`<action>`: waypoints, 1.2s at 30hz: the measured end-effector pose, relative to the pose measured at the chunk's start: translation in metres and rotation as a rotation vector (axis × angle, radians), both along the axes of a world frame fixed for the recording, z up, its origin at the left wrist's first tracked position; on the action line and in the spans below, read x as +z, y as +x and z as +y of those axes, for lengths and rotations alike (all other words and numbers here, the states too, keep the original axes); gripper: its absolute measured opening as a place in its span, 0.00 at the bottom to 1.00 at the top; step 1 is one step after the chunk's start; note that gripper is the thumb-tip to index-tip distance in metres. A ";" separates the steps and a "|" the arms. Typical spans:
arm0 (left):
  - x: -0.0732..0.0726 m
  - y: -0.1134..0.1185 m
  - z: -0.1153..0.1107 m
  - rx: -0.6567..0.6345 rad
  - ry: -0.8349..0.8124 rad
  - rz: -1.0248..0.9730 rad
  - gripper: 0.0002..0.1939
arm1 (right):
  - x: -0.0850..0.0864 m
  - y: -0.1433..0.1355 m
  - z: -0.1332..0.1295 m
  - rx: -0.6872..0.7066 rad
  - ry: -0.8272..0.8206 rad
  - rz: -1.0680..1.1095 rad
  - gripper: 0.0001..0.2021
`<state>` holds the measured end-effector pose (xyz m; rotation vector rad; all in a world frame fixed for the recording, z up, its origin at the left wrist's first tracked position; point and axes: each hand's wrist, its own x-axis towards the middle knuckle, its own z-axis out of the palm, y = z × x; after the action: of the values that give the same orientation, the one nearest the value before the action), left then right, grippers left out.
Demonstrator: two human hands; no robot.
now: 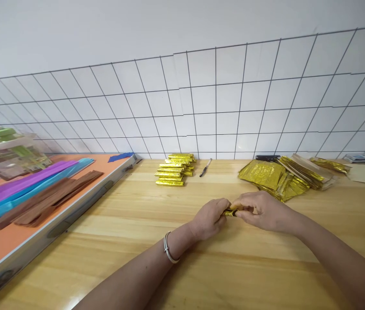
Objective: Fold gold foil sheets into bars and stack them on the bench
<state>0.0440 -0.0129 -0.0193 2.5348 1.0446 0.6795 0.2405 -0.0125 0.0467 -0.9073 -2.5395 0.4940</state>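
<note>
My left hand [211,218] is closed around one end of a small gold foil roll [230,212] just above the wooden table. At the roll's other end, the thumb and fingers of my right hand [260,211] pinch its edge. Much of the roll is hidden by my fingers. Beyond my left hand lies a stack of finished-looking gold foil rolls [173,170], set side by side and on top of one another. A pile of flat gold foil sheets [266,174] lies behind my right hand. Between the stack and the pile rests a pen [205,168].
On the left, an orange-topped board [82,165] with a raised edge bears purple [30,183], blue [40,189] and brown paper strips [50,198]. A clear jug with a green lid [1,134] stands there. A tiled wall [202,99] bounds the wooden table [131,249] at the back.
</note>
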 end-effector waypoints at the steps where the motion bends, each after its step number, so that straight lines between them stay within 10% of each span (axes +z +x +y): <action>1: 0.001 -0.001 0.000 -0.005 0.000 0.015 0.09 | 0.001 0.000 0.000 -0.001 0.029 -0.018 0.09; 15: 0.017 -0.003 -0.007 -0.133 -0.066 0.027 0.03 | 0.005 -0.004 -0.011 -0.041 0.275 -0.334 0.08; 25: 0.018 -0.009 -0.004 -0.203 -0.328 -0.183 0.23 | 0.002 -0.002 -0.003 -0.062 0.322 -0.348 0.10; 36: 0.017 -0.011 0.001 -0.196 -0.361 -0.256 0.20 | -0.007 0.003 0.010 -0.031 -0.065 0.003 0.11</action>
<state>0.0333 -0.0122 -0.0027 2.1376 0.7430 0.6702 0.2436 -0.0026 0.0397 -0.9671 -2.5157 0.5710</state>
